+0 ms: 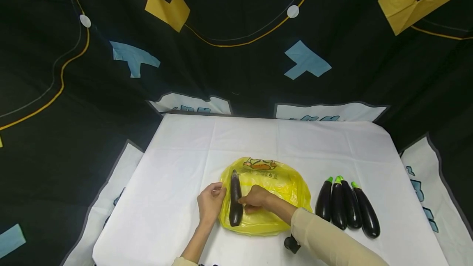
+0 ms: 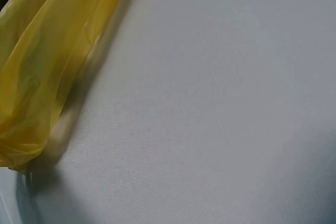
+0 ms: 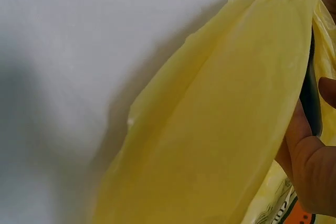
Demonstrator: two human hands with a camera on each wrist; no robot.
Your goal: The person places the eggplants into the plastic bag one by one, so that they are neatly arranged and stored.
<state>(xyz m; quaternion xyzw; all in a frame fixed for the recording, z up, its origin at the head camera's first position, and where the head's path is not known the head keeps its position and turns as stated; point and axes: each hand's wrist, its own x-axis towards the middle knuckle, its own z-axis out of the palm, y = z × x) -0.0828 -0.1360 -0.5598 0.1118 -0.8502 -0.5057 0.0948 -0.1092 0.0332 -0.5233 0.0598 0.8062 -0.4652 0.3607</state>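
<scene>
A yellow plastic bag with a printed picture lies spread on the white table. On its left part rests a dark eggplant, pointing away from me. My left hand pinches the bag's left edge beside it. In the left wrist view only the bag's side shows, without that hand. From the right, my right hand reaches across the bag and holds the eggplant at its side. The right wrist view shows those fingers against the eggplant, partly hidden by a raised flap of the bag.
Several more eggplants with green stem ends lie side by side right of the bag. A small black device sits at the right cuff. The white table ends at a dark curtain with taped shapes.
</scene>
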